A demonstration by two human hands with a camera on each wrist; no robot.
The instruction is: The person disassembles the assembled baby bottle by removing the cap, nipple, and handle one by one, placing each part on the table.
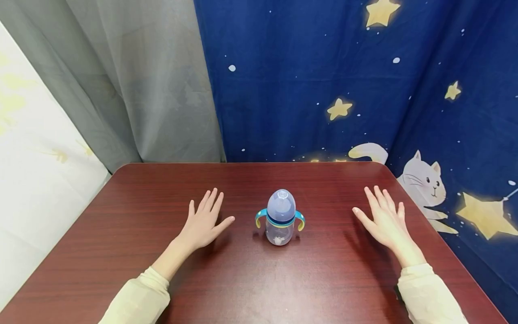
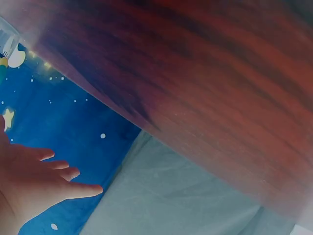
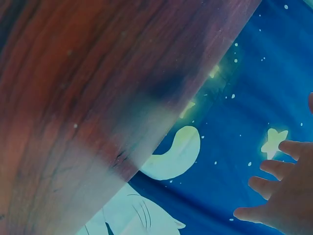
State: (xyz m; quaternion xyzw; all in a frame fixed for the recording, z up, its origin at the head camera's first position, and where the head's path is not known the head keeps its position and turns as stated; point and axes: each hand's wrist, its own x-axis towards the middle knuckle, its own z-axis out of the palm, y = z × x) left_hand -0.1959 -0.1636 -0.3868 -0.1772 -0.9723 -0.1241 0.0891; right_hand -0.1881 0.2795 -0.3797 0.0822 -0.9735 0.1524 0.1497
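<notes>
Head view, domed bottle (image 1: 281,218), wood-grain table (image 1: 315,288)

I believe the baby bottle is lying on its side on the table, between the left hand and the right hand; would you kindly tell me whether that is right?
Not on its side: the head view shows the baby bottle standing upright on the table, between the left hand and the right hand.

A curtained indoor spot; whether home or studio cannot be told. A gray curtain (image 1: 162,81) hangs upper left, a blue curtain (image 1: 283,99) with yellow stars (image 1: 340,109) and 1 white cat (image 1: 422,182) covers upper middle and right, behind a wood-grain surface (image 1: 323,279) below.
</notes>
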